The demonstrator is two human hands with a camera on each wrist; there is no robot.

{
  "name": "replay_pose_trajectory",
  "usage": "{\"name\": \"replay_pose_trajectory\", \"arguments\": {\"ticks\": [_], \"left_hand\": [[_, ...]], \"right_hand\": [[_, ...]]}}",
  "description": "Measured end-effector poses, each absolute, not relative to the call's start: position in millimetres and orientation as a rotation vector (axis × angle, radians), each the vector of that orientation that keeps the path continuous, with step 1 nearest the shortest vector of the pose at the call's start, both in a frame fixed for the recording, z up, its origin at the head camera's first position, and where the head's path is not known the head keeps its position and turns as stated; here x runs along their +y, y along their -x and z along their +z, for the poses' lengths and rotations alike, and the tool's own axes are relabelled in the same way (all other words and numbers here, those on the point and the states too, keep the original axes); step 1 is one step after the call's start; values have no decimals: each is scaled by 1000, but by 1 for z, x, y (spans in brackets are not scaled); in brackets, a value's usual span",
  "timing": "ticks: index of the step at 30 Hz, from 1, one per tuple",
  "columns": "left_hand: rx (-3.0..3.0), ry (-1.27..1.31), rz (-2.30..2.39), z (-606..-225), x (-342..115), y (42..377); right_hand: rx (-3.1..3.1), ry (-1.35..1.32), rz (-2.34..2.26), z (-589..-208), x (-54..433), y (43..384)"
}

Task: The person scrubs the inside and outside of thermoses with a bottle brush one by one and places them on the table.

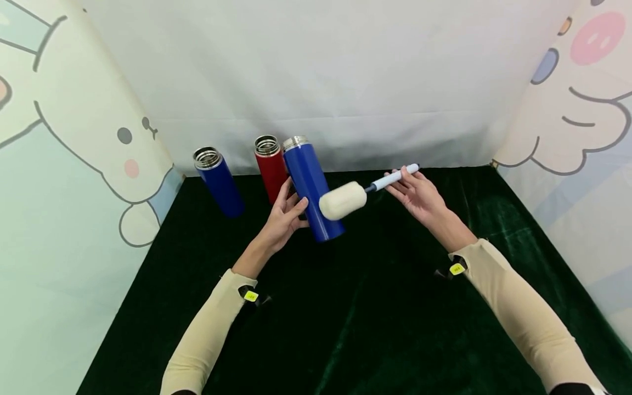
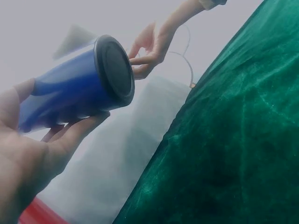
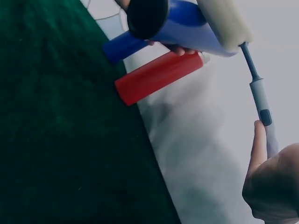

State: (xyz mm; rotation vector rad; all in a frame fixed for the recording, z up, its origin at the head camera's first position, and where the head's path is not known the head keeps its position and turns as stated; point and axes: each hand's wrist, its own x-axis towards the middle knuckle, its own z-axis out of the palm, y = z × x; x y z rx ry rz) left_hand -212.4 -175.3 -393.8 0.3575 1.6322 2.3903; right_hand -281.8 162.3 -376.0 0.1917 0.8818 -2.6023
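Note:
My left hand (image 1: 283,222) grips a blue thermos bottle (image 1: 312,189), lifted and tilted with its steel mouth toward the back left. In the left wrist view the dark base of this blue bottle (image 2: 114,72) faces the camera. My right hand (image 1: 419,198) holds a bottle brush by its pale handle (image 1: 395,178), with thumb and fingers on it. The brush's cream sponge head (image 1: 343,201) is in front of the blue bottle's lower part; whether they touch I cannot tell. The right wrist view shows the brush handle (image 3: 260,100) in the fingers.
A red bottle (image 1: 271,173) without a lid stands behind the left hand. Further left is another lidless blue bottle (image 1: 219,184). Dark green velvet cloth (image 1: 345,318) covers the table. A white curtain (image 1: 321,71) hangs behind, and cartoon-printed panels (image 1: 74,181) flank both sides.

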Motion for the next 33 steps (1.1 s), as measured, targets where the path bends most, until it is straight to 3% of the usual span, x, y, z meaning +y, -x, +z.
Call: {"name": "replay_pose_trajectory", "arguments": {"ticks": [12, 24, 33], "left_hand": [[1613, -402, 2388, -395, -176, 208], [1580, -522, 2277, -400, -176, 202], [1633, -457, 2272, -403, -175, 201]], "right_hand": [[1120, -182, -2445, -390, 173, 271], [769, -359, -2502, -385, 153, 288], [691, -451, -2570, -371, 132, 298]]}}
